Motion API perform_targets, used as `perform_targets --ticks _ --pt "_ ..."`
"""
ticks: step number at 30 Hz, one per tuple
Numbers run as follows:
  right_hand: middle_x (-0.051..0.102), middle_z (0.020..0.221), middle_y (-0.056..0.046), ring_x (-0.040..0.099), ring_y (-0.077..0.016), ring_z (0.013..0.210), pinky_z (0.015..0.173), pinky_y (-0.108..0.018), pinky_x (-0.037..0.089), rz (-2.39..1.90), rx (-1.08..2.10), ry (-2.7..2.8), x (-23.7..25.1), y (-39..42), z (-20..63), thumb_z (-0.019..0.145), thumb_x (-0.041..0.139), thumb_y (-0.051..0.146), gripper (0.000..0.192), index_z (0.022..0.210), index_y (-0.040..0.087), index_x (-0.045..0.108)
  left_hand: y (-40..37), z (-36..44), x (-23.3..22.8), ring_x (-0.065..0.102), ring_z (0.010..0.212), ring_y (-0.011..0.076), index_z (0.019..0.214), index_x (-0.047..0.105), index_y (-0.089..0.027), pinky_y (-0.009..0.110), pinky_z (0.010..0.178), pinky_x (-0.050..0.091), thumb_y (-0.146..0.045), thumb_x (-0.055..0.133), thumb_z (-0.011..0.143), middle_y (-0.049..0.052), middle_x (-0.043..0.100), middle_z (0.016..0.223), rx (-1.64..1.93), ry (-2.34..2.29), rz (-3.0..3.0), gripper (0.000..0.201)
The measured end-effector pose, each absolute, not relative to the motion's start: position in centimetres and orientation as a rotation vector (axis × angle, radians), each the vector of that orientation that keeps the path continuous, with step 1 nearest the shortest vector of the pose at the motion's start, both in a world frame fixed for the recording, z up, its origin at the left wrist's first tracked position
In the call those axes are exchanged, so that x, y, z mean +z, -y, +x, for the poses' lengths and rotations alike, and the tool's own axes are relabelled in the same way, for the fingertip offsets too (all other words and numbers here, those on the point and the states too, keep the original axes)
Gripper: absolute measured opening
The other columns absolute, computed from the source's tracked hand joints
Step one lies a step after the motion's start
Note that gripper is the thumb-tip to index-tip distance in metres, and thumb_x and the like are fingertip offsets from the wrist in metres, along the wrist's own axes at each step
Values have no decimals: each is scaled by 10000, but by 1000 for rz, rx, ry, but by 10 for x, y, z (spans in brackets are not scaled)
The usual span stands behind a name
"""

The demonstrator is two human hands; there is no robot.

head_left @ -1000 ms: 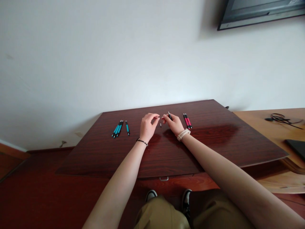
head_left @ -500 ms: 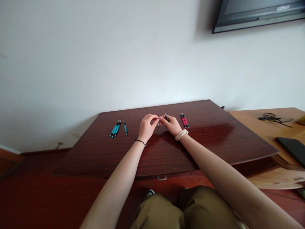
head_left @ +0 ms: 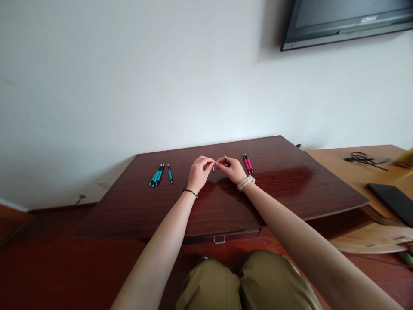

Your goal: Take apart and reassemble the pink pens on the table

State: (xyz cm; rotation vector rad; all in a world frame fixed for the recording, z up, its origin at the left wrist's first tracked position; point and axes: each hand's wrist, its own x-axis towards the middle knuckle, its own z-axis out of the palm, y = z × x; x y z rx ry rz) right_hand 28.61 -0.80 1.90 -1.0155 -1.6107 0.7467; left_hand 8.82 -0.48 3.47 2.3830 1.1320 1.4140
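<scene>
Carefully, with our left hand (head_left: 198,173) pinched on a tiny part and our right hand (head_left: 232,169) clamped around the dark pen (head_left: 226,160), we should align them just left of the red pens (head_left: 247,162).

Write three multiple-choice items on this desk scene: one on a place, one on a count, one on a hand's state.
1. Where do the teal pens lie?
A. beyond the left hand on its outer side
B. beside the red pens
C. on the floor

2. How many red pens lie on the desk?
A. none
B. two
C. five

3. What is the right hand doing?
A. lying flat
B. hanging off the desk
C. pinching a dark pen

Answers: 1 A, they lie left of both hands. 2 B, a pair lies side by side. 3 C, its fingers close on the barrel.
</scene>
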Motion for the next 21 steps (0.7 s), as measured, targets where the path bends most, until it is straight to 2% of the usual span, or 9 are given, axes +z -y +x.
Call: perform_targets --ticks 6,13,21 --pt "829 936 -51 755 -236 876 831 -312 540 -1402 452 1830 16 5 299 907 751 304 108 946 239 828 2 84 31 684 927 200 997 759 -228 328 843 547 -222 639 1032 57 751 1011 1455 -1213 2330 126" --pt "831 1008 -57 754 -248 940 836 -301 521 -1593 341 1931 13 -6 293 921 749 377 153 962 268 849 -1 83 29 681 922 196 983 748 -227 327 856 538 -208 640 1025 51 751 1006 1469 -1252 2319 118" --pt "819 931 -75 737 -267 874 775 -323 507 -1583 346 1902 5 -12 296 891 772 379 137 917 265 845 -2 83 29 684 940 204 991 749 -220 330 845 542 -221 626 1027 64 753 1022 1451 -1289 2315 127"
